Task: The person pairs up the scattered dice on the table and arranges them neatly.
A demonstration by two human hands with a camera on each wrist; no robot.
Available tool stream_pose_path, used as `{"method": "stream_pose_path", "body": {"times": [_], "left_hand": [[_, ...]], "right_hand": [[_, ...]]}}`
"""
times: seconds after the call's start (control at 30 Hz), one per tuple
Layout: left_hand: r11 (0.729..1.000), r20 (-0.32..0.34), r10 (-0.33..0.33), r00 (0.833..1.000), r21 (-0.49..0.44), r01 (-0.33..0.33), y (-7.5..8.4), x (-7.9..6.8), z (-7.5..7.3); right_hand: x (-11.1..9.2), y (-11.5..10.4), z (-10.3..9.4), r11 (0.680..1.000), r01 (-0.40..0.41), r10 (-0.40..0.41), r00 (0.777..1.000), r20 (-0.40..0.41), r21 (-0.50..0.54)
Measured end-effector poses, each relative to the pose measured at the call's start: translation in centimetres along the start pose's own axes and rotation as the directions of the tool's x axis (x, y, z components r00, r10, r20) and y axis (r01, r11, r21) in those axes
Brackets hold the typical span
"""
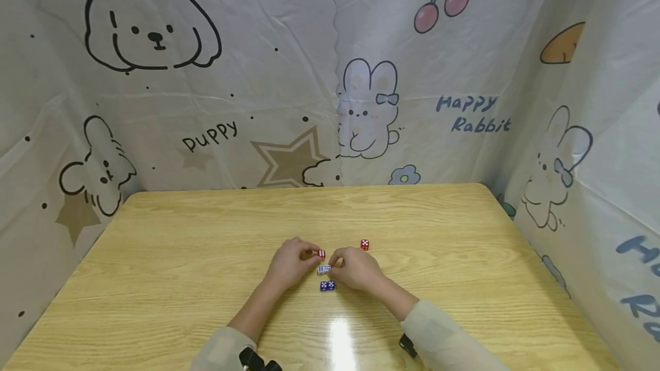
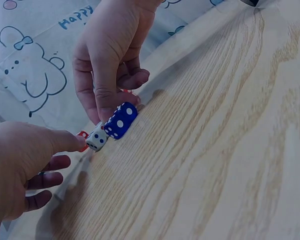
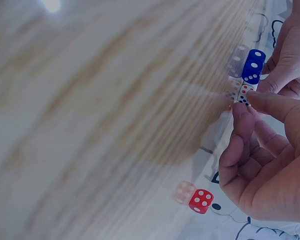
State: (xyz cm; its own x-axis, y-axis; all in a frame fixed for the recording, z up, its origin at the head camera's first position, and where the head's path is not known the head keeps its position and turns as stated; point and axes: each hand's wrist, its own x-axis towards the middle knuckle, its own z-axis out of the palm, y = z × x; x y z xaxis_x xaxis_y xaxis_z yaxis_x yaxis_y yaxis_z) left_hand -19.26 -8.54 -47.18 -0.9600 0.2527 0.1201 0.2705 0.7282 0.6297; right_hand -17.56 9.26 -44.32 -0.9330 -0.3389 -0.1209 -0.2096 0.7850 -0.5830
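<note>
Thumb and fingers of my left hand (image 1: 290, 263) pinch a red die (image 1: 322, 254) just behind a pair of white dice (image 1: 323, 269). My right hand (image 1: 359, 269) reaches in from the other side; its thumb and index finger pinch the right-hand white die (image 3: 244, 98). Two dark blue dice (image 1: 327, 285) sit side by side on the near side of the white pair. Farther back and to the right, a second red die (image 1: 364, 244) lies apart on the table. In the left wrist view, the left thumb partly covers the held red die (image 2: 83, 140).
The dice are on a light wood-grain table (image 1: 206, 228) with a glossy surface. A pale printed curtain (image 1: 289, 85) stands behind the table's back edge and along both sides. Dark straps with small devices (image 1: 255, 359) show at the sleeves.
</note>
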Motion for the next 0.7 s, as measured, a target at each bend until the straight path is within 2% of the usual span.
{"method": "stream_pose_path", "body": {"times": [0.33, 0.7], "left_hand": [[1.0, 0.009, 0.018, 1.0, 0.002, -0.018, -0.25, -0.22, 0.11], [1.0, -0.016, 0.026, 1.0, 0.009, -0.026, -0.47, -0.37, 0.27]], "right_hand": [[0.01, -0.08, -0.04, 1.0, -0.007, 0.007, 1.0, 0.002, 0.006], [-0.1, -0.14, -0.01, 1.0, 0.004, -0.004, 1.0, -0.004, -0.007]]}}
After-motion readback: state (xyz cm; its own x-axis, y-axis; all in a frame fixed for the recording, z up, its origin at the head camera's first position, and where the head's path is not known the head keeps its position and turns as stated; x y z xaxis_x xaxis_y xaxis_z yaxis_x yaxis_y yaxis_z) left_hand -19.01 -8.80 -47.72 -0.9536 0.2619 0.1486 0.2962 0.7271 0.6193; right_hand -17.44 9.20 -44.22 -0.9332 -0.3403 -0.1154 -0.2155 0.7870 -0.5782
